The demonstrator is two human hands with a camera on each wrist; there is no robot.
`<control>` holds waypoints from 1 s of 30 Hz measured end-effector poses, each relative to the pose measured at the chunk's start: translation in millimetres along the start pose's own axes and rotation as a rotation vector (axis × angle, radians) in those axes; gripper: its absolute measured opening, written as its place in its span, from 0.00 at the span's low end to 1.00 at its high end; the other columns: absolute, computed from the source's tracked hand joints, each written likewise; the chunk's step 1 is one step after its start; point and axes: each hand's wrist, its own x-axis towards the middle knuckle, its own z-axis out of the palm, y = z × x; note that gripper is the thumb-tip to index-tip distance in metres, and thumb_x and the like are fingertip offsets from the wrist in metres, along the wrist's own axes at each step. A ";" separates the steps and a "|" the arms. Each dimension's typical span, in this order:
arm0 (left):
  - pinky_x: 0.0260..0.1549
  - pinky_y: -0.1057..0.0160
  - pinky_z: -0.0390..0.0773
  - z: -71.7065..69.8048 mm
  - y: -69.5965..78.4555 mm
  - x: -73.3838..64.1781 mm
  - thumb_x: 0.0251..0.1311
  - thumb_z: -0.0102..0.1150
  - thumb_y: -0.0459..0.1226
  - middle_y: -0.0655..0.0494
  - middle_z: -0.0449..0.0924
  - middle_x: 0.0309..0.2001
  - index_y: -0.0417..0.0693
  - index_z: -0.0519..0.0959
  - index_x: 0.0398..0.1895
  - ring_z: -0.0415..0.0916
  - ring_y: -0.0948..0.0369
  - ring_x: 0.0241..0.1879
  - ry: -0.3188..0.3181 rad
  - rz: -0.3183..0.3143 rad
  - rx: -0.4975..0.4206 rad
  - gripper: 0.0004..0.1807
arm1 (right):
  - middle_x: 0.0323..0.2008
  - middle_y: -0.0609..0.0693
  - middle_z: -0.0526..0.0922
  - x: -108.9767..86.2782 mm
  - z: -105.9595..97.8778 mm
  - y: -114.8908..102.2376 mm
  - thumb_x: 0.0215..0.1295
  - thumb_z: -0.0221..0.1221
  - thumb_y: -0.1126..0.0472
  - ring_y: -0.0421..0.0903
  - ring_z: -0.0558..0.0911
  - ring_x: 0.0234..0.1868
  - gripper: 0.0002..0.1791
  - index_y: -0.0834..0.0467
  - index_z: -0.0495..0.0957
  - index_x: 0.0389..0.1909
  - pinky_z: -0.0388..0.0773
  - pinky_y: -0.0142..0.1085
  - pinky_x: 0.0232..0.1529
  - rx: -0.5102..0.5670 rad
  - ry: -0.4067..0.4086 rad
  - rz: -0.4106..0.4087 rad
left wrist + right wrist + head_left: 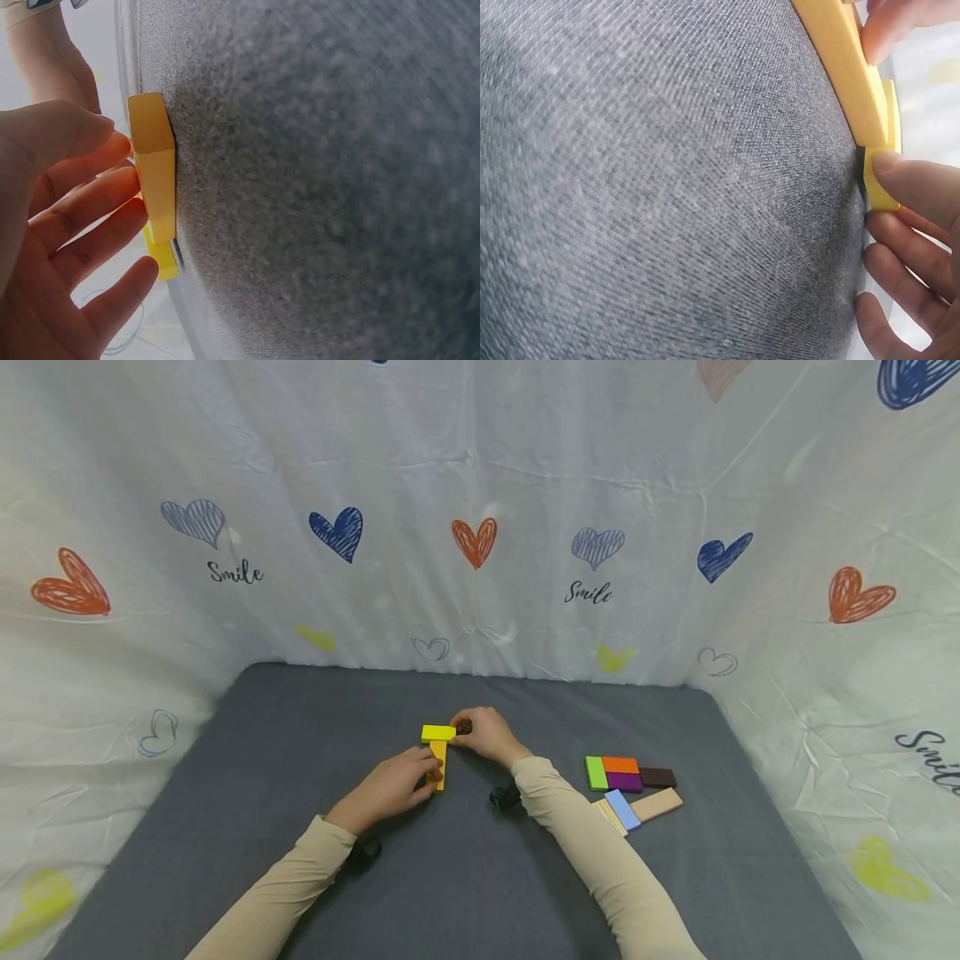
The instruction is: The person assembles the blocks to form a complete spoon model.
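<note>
A bright yellow block (438, 733) lies crosswise at the far end of a yellow-orange block (440, 750), forming a T on the grey cloth. My right hand (487, 733) pinches the yellow block's right end; in the right wrist view the thumb presses its near face (883, 191), with other fingers curled beside and behind it. A dark patch shows by those fingertips in the head view; I cannot tell what it is. My left hand (393, 783) rests beside the yellow-orange block, its loosely extended fingers touching the side in the left wrist view (159, 187).
To the right lie lime green (596, 773), orange (620, 765), purple (624, 782) and dark brown (657, 777) blocks. Nearer are a blue block (622, 810), a tan block (657, 806) and thin pale strips (611, 817), partly behind the right sleeve. A printed curtain surrounds the table.
</note>
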 end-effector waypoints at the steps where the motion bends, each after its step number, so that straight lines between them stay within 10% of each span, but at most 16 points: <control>1: 0.38 0.64 0.80 0.0 0.2 0.0 0.62 0.64 0.41 0.61 0.78 0.41 0.51 0.81 0.48 0.76 0.62 0.40 -0.002 0.000 0.001 0.12 | 0.42 0.50 0.88 -0.1 0.3 0.1 0.59 0.69 0.56 0.44 0.86 0.43 0.16 0.57 0.84 0.47 0.82 0.38 0.47 -0.002 0.000 0.000; 30: 0.38 0.64 0.80 0.5 -0.8 1.2 0.61 0.65 0.40 0.61 0.78 0.39 0.51 0.81 0.45 0.76 0.63 0.39 0.014 0.007 0.005 0.10 | 0.44 0.51 0.85 2.8 -3.0 -12.0 0.59 0.69 0.55 0.46 0.82 0.45 0.17 0.57 0.82 0.47 0.80 0.39 0.52 -0.202 -0.063 -0.008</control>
